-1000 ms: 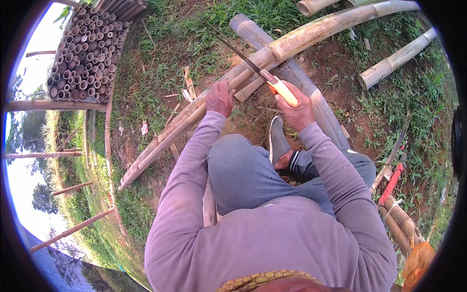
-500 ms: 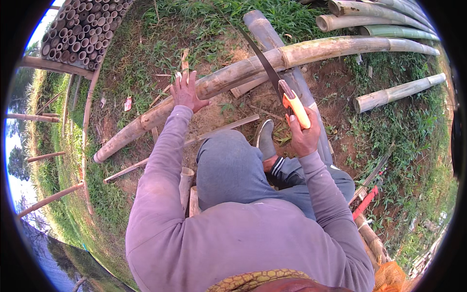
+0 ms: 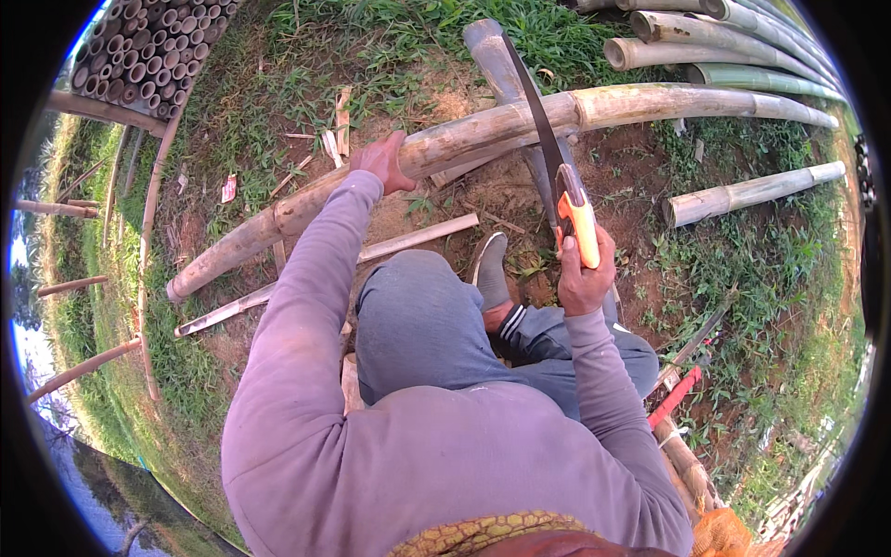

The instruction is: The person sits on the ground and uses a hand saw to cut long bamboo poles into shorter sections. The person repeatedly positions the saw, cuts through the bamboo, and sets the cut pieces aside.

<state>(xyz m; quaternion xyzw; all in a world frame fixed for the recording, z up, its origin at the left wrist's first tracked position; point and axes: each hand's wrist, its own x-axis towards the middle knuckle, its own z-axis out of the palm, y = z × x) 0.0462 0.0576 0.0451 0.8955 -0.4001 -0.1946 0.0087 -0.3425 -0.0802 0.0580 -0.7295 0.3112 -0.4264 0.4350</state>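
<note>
- Outdoors, on patchy grass and bare brown soil (image 3: 631, 218); cut bamboo stacked end-on (image 3: 148, 56) at upper left, thin rail poles below it at the left edge.
- Bamboo pole (image 3: 484, 130) runs across the work area, lower left to upper right, ahead of the person's knees. A greyish pole (image 3: 498, 60) passes crosswise beneath it.
- Left hand (image 3: 380, 164): on the bamboo pole, left of the crossing. Curled over it, thumb toward the near side, fingers over the top. Fingertips partly hidden; can't tell how firm the hold is.
- Right hand (image 3: 587, 277): closed round the orange handle of a handsaw (image 3: 548, 135), near side of the bamboo pole.
- Saw blade points up and away, crossing the pole in view, tip near the far end of the greyish pole. Can't tell if blade touches bamboo.
- Split bamboo strip (image 3: 419, 237) on the ground between the bamboo pole and the person's knee.
- Right side: single short pole (image 3: 754, 193) on grass, more long poles (image 3: 733, 42) bunched above it.
- Red object (image 3: 675, 397) at lower right, by the person's leg.
</note>
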